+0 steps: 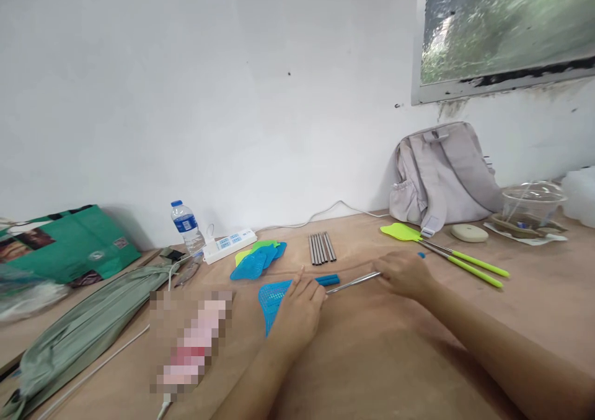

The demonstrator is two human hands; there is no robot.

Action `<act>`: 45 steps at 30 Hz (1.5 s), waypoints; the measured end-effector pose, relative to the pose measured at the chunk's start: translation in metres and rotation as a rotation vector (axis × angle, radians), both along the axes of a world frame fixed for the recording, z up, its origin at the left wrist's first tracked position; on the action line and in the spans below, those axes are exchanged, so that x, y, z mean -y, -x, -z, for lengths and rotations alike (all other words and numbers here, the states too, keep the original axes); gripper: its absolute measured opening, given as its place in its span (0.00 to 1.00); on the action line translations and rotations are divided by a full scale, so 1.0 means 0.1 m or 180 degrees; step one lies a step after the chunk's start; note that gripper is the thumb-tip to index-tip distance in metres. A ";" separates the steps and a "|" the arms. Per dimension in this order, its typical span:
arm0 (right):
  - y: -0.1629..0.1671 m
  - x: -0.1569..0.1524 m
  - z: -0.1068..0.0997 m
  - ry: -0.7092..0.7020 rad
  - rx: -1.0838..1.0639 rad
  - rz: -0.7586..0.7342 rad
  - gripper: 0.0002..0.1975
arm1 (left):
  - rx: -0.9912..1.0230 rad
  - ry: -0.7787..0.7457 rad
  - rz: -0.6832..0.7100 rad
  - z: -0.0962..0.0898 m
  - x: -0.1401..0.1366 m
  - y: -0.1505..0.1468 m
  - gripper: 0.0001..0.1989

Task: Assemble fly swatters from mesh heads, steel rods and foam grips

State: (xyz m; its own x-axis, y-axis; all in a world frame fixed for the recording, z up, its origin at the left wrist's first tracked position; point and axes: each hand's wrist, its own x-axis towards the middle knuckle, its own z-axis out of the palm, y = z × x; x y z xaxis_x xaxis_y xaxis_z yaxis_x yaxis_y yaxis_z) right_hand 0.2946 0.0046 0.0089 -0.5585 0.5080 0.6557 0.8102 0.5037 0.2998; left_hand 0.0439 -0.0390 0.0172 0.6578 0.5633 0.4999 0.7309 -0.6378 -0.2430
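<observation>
Hand, left [302, 299]: fingers curled over the right edge of one blue mesh head [272, 299], flat on the table [367, 358]; underside of the grip hidden, hold cannot be told. Metal rod [354, 282]: slanting, left end at those fingers. Hand, right [402, 274]: closed around the rod's right end. Handling, as judged: mesh head kept flat, rod aligned with it, pressure lengthwise, no bending. Blue tubes [332, 279]: just beyond the left fingers. Metal tubes [321, 249], in a row: farther, clear of both wrists.
</observation>
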 end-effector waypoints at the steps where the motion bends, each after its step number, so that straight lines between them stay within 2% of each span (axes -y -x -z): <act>1: -0.07 -0.02 -0.01 -0.0089 -0.0013 0.0054 0.09 | -0.0005 -0.0020 0.0019 -0.01 -0.02 0.04 0.11; 5: -0.26 -0.11 -0.03 -0.0166 0.0066 0.0131 0.11 | -0.0064 0.0080 0.0130 -0.07 -0.11 0.23 0.10; 9: -0.27 -0.15 0.00 -0.0079 0.0154 0.0152 0.11 | -0.0244 0.0370 0.0167 -0.13 -0.17 0.39 0.08; 13: -0.23 -0.15 0.01 0.0147 0.0227 0.0137 0.10 | -0.0264 0.0530 0.0164 -0.20 -0.16 0.51 0.09; 17: -0.14 -0.09 -0.04 0.0619 0.0143 0.0288 0.09 | -0.0351 0.0337 0.0167 -0.23 -0.17 0.58 0.11; 22: 0.14 0.10 -0.08 0.1758 -0.0355 0.0809 0.10 | -0.0266 -0.0795 -0.0230 -0.08 -0.16 0.38 0.14; 24: 0.26 0.19 -0.07 0.2040 -0.0448 0.0782 0.09 | -0.0280 -0.0937 -0.0374 0.01 -0.11 0.19 0.14; 27: 0.36 0.27 -0.06 0.2169 -0.0466 0.0746 0.08 | -0.0389 -0.0816 -0.0328 0.08 -0.04 -0.02 0.14; 31: 0.35 0.29 -0.08 0.1958 -0.0325 0.0697 0.09 | -0.0509 -0.0758 -0.0254 0.04 -0.01 -0.03 0.12; 36: 0.31 0.22 -0.05 0.1411 -0.0174 0.0356 0.09 | -0.0619 -0.0815 -0.0206 -0.05 -0.04 0.09 0.12; 42: 0.15 0.09 0.00 0.0547 -0.0078 0.0153 0.11 | -0.0657 -0.0513 -0.0300 -0.10 -0.07 0.20 0.12; 45: 0.07 0.04 0.00 0.0339 -0.0050 0.0146 0.12 | -0.0649 -0.0428 -0.0305 -0.15 -0.08 0.27 0.13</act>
State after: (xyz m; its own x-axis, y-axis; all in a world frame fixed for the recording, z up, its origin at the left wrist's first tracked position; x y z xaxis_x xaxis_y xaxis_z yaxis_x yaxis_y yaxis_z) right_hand 0.2872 0.0007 0.0085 -0.5230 0.6001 0.6053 0.8374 0.4941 0.2336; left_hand 0.0170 -0.0311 0.0319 0.6996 0.5653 0.4371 0.7136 -0.5200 -0.4695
